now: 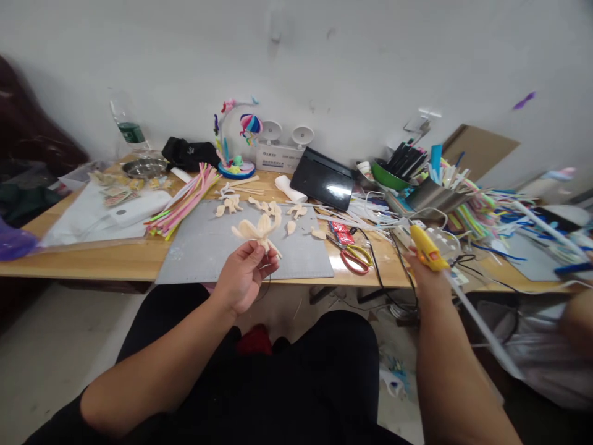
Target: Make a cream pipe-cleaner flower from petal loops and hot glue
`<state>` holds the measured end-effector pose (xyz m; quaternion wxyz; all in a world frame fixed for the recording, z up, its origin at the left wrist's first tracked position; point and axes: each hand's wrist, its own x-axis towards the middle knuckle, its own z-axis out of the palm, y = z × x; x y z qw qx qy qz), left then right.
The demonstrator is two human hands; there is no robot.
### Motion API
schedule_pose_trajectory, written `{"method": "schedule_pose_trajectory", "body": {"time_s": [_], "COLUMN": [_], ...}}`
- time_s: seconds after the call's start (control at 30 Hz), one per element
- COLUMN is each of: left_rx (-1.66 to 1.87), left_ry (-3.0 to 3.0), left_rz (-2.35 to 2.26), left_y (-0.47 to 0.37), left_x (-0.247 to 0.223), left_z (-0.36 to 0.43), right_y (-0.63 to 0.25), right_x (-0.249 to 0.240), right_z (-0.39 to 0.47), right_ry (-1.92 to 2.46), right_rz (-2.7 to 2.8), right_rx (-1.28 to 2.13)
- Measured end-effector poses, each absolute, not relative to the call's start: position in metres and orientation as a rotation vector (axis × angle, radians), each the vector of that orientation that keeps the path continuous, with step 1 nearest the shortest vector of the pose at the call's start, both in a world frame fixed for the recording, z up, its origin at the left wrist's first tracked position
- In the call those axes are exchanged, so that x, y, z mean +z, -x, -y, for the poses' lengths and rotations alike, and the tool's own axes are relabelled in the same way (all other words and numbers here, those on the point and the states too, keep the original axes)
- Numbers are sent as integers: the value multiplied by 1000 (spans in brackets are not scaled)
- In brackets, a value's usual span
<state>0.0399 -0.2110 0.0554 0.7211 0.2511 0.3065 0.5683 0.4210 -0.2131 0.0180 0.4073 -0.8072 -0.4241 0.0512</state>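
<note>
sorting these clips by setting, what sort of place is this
Probably a craft workspace: a wooden table bears bundled pink and yellow stems, scissors on a grey mat's right edge, and a balloon ornament.

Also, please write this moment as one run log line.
left hand: holds cream flower; right hand: holds yellow glue gun; grey mat: cream pieces

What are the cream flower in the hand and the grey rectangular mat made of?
The cream petalled flower looks like fuzzy pipe cleaner, perhaps over wire: matte, soft-edged petals, with a thin dark strand below. The flat grey rectangular mat seems to be plastic or rubber, judging by its smooth, dull, lightly marked surface.
</note>
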Motion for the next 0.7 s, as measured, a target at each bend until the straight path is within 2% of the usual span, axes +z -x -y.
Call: {"method": "schedule_pose_trajectory", "body": {"time_s": [0.1, 0.2, 0.3, 0.47, 0.7], "left_rx": [1256, 1252, 1268, 1290, 1300], "left_ry": [-563, -582, -600, -593, -606], "left_rz": [-679, -688, -695, -716, -671], "left_y": [-46, -53, -57, -55, -44], "left_x": [54, 54, 56, 58, 56], "left_z": [211, 214, 219, 225, 230], "right_y": [-372, -312, -261, -219, -207], "right_x": [26, 31, 32, 35, 45], "right_z": [233, 252, 268, 275, 271], "right_ry": [1761, 1192, 1059, 1095, 1164], "right_rz": [1079, 1093, 1146, 1375, 1619], "right_rx": [361, 909, 1067, 1115, 830]}}
